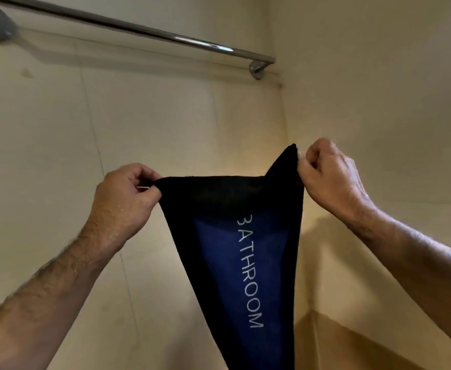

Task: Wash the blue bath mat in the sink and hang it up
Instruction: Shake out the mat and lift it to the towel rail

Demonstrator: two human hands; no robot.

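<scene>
Grip: my left hand [124, 196] and right hand [328, 169] each pinched a top corner of the blue bath mat [235, 263], fingers curled tight on the cloth.
Mat: it hung straight down from my fists toward 6 o'clock, long axis vertical, "BATHROOM" lettering running downward.
Rail: the chrome towel bar [149, 30] ran well above at 11 to 12 o'clock, sloping down to its bracket at the right.
Nearer hand: I judged the right, held higher.
Next: lift the top edge over the bar.
</scene>
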